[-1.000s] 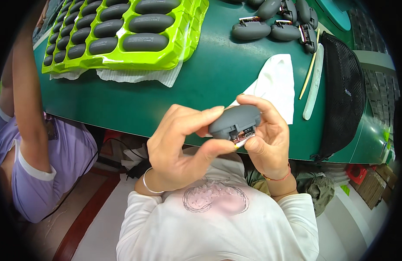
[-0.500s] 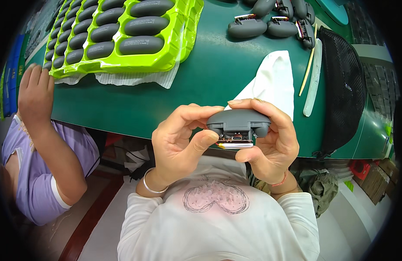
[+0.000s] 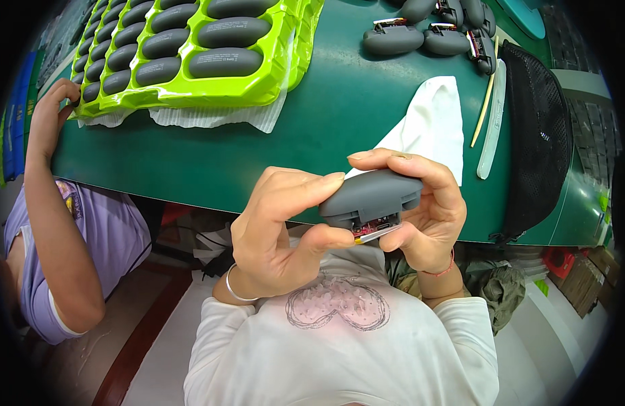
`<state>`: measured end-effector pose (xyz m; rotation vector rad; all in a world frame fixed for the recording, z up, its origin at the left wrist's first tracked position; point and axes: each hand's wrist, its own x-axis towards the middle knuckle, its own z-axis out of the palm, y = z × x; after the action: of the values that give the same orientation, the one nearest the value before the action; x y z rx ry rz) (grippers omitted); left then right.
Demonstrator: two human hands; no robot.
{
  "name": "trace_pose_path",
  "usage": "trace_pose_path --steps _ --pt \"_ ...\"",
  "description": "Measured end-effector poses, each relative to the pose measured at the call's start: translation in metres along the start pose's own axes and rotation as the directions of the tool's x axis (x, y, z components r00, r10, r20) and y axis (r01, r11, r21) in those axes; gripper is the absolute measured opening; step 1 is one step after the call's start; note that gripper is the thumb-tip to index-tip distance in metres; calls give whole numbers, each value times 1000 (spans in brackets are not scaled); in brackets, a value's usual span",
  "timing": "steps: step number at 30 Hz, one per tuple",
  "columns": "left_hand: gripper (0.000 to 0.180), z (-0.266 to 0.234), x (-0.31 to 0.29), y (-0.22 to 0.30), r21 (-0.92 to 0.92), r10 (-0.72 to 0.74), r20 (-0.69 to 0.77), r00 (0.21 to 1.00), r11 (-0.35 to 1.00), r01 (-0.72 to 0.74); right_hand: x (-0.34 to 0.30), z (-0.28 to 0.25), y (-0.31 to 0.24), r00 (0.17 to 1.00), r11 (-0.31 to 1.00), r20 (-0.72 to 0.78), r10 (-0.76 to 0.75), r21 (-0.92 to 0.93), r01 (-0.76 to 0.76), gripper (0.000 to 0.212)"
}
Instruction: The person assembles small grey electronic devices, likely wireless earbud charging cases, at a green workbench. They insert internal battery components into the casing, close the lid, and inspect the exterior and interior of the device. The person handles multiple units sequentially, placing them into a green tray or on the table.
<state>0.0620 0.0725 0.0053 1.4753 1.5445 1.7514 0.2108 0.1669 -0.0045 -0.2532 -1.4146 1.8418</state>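
Observation:
Above the table's near edge, I hold a dark grey oval device case [image 3: 371, 195] between both hands. My left hand [image 3: 278, 223] pinches its left end, with the thumb low and the fingers along the upper side. Over the right end curls my right hand [image 3: 431, 213], its thumb against the underside. A circuit board [image 3: 375, 225] with a small port shows in the opening of the case. Below the board a thin silvery flat battery [image 3: 380, 234] with yellow tape sticks out, tilted up to the right. A white cloth [image 3: 434, 125] lies just behind the case.
A lime green tray [image 3: 184, 95] of similar grey cases stands back left, where a co-worker's hand [image 3: 52, 111] touches its corner. Several opened cases [image 3: 394, 40] lie at the back. A wooden stick [image 3: 485, 108], a pale plastic strip [image 3: 492, 125] and a black mesh pouch [image 3: 536, 149] lie right.
The case has tilted in my hands, its right end now higher, and my left fingers have shifted along it. The co-worker's hand has moved up to the tray corner. My view has shifted slightly.

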Motion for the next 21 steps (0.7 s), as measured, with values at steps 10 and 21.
trace_pose_path --steps 10,21 --pt "41 -8 6 7 223 167 89 982 958 -183 4 0 3 995 993 58 -80 -83 85 51" --pt "36 -12 3 9 268 152 96 984 948 -172 2 8 1 999 999 30 33 -20 -33 60"
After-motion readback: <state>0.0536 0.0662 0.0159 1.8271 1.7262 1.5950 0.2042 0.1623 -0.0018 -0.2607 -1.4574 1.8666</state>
